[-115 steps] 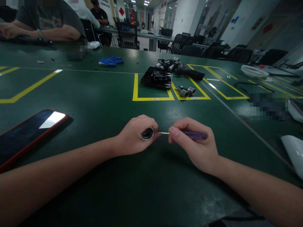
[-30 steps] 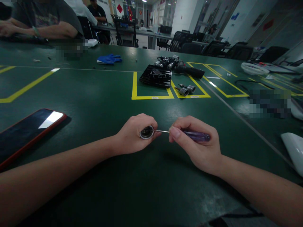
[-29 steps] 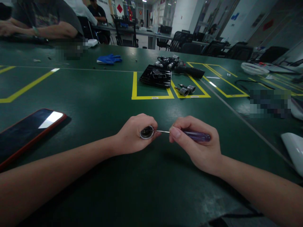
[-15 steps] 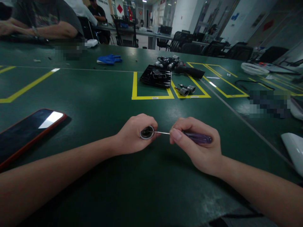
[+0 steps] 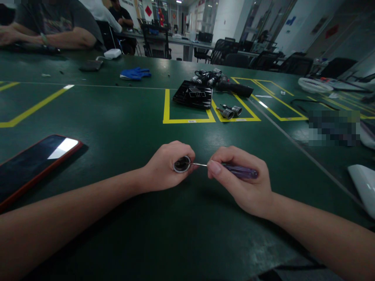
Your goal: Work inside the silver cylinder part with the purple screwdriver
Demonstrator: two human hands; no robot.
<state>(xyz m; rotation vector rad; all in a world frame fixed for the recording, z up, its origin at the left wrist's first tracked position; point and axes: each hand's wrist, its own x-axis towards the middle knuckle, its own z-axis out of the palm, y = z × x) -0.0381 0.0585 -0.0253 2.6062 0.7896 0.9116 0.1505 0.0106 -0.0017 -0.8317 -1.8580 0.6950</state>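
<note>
My left hand (image 5: 168,166) is wrapped round a small round metal part (image 5: 182,164), its hollow end with a silver rim turned towards me. Most of that part is hidden by the fingers. My right hand (image 5: 241,179) grips a screwdriver (image 5: 240,171) by its clear purple handle. The thin shaft points left, and its end reaches the rim of the round part; the very tip cannot be made out. Both hands are just above the green table (image 5: 181,238).
Farther back lie two metal cylindrical parts (image 5: 227,112), a glossy black packet (image 5: 193,95), a bundle of cables (image 5: 206,76) and a blue glove (image 5: 135,73). A phone (image 5: 35,166) lies at the left. A white object (image 5: 363,187) stands at the right edge. A person (image 5: 58,29) sits across the table.
My right hand and the screwdriver have shifted slightly left, towards the round part, so less of the shaft shows. My left hand has stayed in place.
</note>
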